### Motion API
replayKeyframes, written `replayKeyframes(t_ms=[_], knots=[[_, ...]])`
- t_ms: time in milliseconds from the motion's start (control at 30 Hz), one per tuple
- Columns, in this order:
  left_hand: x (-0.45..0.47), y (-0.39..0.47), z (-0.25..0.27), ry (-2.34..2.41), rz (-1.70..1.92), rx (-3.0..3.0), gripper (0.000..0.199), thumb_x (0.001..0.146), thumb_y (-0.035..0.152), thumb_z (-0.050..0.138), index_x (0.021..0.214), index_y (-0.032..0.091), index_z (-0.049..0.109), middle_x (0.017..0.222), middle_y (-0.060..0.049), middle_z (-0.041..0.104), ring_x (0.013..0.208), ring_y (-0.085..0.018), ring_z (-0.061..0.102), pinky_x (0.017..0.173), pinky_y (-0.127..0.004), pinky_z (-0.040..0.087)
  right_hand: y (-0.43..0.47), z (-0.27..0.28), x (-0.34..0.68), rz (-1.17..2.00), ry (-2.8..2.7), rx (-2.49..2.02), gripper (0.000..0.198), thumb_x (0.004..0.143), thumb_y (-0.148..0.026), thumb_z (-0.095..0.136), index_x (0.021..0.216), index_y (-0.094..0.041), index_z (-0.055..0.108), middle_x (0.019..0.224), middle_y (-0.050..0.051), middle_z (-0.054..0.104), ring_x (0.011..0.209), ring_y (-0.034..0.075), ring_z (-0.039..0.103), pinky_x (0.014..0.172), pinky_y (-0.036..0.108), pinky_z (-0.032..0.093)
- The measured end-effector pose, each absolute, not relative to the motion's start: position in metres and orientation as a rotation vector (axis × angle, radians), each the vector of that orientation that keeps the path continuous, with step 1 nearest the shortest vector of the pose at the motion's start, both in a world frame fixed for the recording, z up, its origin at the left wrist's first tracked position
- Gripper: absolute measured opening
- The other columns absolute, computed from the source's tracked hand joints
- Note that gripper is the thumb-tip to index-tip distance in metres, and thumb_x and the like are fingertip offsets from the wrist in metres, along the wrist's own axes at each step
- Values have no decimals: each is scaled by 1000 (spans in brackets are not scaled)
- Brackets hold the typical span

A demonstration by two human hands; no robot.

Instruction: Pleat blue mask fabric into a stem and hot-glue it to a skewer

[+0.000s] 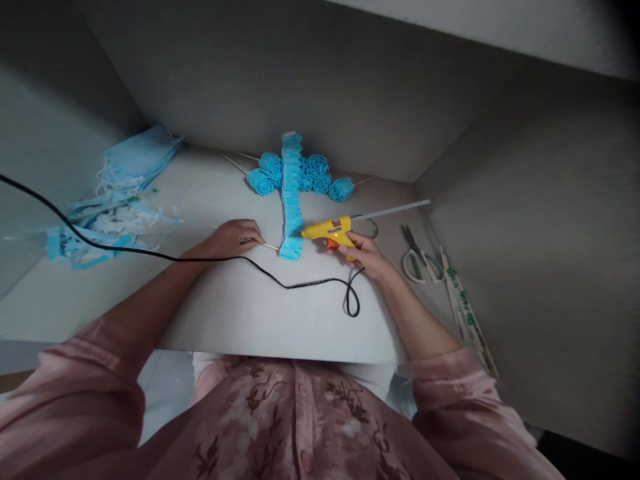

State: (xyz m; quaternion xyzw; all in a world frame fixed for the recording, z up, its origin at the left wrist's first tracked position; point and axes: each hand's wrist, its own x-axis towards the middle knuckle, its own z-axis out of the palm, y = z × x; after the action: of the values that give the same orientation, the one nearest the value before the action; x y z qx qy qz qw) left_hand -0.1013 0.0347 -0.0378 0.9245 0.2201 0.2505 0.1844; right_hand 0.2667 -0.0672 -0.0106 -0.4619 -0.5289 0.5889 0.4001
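My right hand [367, 253] is wrapped round the grip of a yellow glue gun [330, 230], fingers by its orange trigger. A long glue stick [393, 210] sticks out of its back. The nozzle meets the right edge of a blue pleated strip [291, 200], near its lower end. My left hand [237, 237] pinches a thin wooden stick [271, 247], whose tip reaches the strip's bottom left corner. Behind the strip lie several blue rose-like flowers [317, 165] on sticks, partly hidden by it.
A black cord [165, 257] runs across the table [280, 320] and over my left forearm. Blue face masks [140, 160] and cut scraps [120, 227] lie at left. Scissors [421, 259] and thin sticks with green bits [467, 310] lie at right. Grey walls enclose the back and sides.
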Motion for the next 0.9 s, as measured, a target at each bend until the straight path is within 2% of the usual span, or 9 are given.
replayKeyframes(t_ms=[200, 333, 600, 900], knots=[[-103, 34, -37, 620, 707, 2593, 27, 98, 30, 56, 90, 20, 80, 92, -6, 76, 83, -13, 68, 80, -22, 53, -67, -13, 269, 1481, -1333, -1144, 43, 77, -48, 83, 107, -18, 76, 121, 14, 76, 86, 18, 73, 42, 19, 33], [-102, 32, -35, 636, 695, 2577, 28, 99, 29, 55, 91, 19, 80, 93, -7, 76, 84, -14, 69, 82, -23, 53, -68, -11, 269, 1483, -1378, -1125, 43, 76, -47, 84, 105, -16, 77, 112, 15, 78, 75, 16, 70, 42, 21, 31], [-103, 32, -36, 618, 706, 2569, 26, 98, 28, 57, 91, 18, 80, 93, -8, 75, 83, -15, 68, 81, -23, 54, -72, -4, 267, 1421, -1484, -1205, 48, 78, -52, 82, 110, -16, 78, 88, 8, 78, 54, 10, 52, 44, 22, 32], [-102, 31, -35, 639, 685, 2572, 27, 99, 30, 55, 90, 19, 79, 94, -8, 75, 84, -15, 68, 82, -23, 52, -76, 0, 266, 1386, -1589, -1239, 49, 82, -55, 77, 111, -16, 78, 81, 5, 76, 49, 8, 41, 44, 23, 29]])
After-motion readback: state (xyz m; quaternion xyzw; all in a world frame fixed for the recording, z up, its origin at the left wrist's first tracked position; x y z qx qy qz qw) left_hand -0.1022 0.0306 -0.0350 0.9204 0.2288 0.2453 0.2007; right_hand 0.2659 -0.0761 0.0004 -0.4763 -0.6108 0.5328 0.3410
